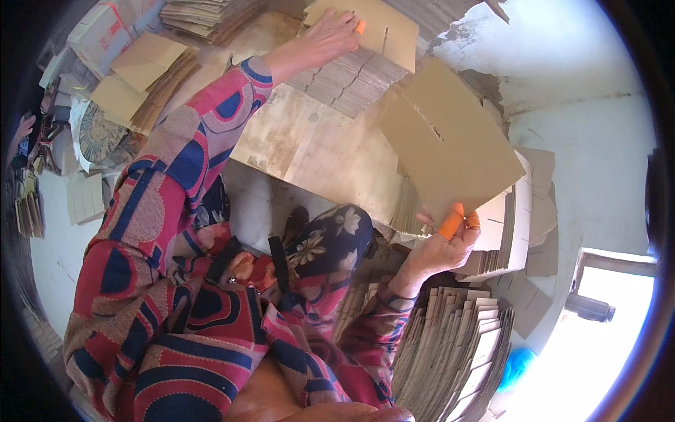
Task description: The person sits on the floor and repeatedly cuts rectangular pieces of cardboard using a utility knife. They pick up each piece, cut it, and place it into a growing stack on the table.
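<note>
My right hand (446,246), with orange covers on its fingertips, pinches the near corner of a brown cardboard sheet (457,141) with a slit in it. That sheet is tilted and its far end reaches toward a stack of slotted cardboard (351,81) on the wooden table (309,141). On the stack's top sheet (390,32) lies my left hand (337,32), fingers stretched out, one with an orange cover. Beneath the held sheet, more cardboard pieces (408,204) stand at the table's right side, partly hidden.
Bundles of cardboard strips (450,352) stand upright at the lower right, near a blue plastic bag (517,369). Further cardboard stacks (158,77) lie at the upper left. A white wall (562,56) bounds the right side. Another person's hand (26,126) shows at the far left.
</note>
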A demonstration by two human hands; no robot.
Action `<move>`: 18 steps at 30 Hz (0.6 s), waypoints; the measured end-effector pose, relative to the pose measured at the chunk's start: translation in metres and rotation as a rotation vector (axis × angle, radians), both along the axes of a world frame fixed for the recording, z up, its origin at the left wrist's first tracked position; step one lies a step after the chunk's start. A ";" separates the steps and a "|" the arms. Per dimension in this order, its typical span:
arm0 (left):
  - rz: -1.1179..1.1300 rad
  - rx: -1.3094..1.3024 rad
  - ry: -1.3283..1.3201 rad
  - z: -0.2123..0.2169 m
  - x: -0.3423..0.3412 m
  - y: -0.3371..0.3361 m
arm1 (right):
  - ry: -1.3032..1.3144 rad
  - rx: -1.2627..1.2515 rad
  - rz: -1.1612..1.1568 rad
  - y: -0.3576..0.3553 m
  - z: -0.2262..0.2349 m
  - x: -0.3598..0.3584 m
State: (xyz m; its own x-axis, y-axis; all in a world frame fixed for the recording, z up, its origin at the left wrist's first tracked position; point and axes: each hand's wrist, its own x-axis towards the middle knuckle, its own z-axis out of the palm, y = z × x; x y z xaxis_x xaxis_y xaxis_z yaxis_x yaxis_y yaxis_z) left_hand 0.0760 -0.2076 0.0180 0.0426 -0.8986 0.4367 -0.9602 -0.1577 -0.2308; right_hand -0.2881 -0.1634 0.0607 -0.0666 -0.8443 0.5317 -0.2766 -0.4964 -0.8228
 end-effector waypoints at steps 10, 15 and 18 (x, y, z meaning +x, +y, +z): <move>-0.196 -0.153 0.086 0.005 0.018 -0.013 | 0.075 -0.061 -0.013 -0.003 -0.012 -0.006; -0.142 -0.294 0.392 0.038 0.022 -0.001 | -0.052 0.013 0.029 0.005 -0.005 -0.001; -0.308 -0.591 0.183 0.077 0.005 0.010 | -0.137 -0.019 0.049 0.007 -0.007 -0.010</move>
